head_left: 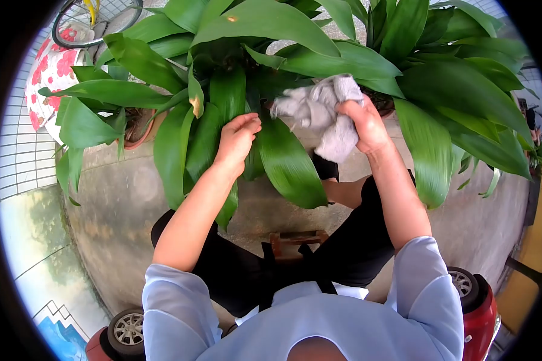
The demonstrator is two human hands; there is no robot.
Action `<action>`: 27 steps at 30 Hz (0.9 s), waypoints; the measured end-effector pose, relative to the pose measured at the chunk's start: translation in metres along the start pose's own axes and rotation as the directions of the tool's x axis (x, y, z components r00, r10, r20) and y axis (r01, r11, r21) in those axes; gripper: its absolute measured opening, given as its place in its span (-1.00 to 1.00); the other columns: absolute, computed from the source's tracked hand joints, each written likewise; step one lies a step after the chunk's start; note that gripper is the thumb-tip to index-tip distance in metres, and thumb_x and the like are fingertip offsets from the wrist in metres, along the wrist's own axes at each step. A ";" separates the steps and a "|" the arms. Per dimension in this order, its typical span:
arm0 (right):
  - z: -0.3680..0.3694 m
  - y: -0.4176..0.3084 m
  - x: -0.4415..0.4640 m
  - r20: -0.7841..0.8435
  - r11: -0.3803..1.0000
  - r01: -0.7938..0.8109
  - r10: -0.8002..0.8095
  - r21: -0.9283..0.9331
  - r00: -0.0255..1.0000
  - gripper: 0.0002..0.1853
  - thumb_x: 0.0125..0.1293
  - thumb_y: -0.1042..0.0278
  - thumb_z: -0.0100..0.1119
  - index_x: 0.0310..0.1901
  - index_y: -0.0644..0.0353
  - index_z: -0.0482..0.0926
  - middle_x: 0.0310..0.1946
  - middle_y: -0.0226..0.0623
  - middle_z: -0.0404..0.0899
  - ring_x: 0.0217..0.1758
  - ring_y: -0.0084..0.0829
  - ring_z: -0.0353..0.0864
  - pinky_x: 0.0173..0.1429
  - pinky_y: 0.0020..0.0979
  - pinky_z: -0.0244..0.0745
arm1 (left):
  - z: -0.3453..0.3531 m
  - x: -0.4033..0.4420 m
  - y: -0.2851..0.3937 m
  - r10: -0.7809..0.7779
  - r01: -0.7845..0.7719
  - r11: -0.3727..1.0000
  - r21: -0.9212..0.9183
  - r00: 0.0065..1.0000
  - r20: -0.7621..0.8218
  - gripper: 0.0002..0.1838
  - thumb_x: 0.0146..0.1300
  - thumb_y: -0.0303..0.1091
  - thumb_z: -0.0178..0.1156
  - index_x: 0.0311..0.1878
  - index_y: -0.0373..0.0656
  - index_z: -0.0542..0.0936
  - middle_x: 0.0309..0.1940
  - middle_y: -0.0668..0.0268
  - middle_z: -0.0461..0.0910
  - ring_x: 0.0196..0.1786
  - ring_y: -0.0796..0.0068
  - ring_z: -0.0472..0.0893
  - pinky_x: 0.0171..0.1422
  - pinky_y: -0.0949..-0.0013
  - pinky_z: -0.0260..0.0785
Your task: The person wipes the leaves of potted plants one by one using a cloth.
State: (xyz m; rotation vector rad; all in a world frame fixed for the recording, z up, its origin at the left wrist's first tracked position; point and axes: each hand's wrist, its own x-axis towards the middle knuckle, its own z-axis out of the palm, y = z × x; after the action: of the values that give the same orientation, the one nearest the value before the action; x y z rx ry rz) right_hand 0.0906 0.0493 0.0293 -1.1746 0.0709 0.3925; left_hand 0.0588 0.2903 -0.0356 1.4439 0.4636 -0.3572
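My right hand point(368, 127) is closed around a crumpled pale grey cloth point(334, 111), holding it above the plant. To its left, my left hand point(239, 143) has its fingers pinched together at the upper part of a broad green leaf point(289, 165); the exact contact is partly hidden by the fingers. This glossy leaf droops toward my knees. Another long leaf point(227, 99) stands just behind my left fingers, and one leaf close by has a brown, dried tip point(196, 107).
More broad leaves point(464, 102) spread to the right. A terracotta pot point(140, 129) shows at the left, near a red-flowered white cover point(51, 75) and a bicycle wheel point(96, 42). A small wooden stool point(295, 237) is between my legs. Car wheels point(128, 332) are behind me.
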 end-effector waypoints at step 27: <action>0.024 0.080 -0.016 0.286 0.219 0.243 0.195 -0.945 0.938 -0.68 -0.09 0.17 0.27 -0.35 0.25 0.60 -0.41 -0.03 0.61 -0.21 -0.04 0.60 -0.11 -0.14 0.50 | 0.007 0.004 -0.016 0.067 -0.105 0.940 0.323 0.990 0.125 -0.61 0.26 -0.43 0.13 0.15 -0.31 0.47 0.31 0.06 0.25 0.35 0.28 0.25 0.39 0.36 0.05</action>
State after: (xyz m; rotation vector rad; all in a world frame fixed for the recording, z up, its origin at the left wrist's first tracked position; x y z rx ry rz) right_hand 0.0458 0.0932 -0.0277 -2.3954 -0.6443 0.6540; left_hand 0.0550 0.2819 -0.0513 1.7529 0.2546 -0.4592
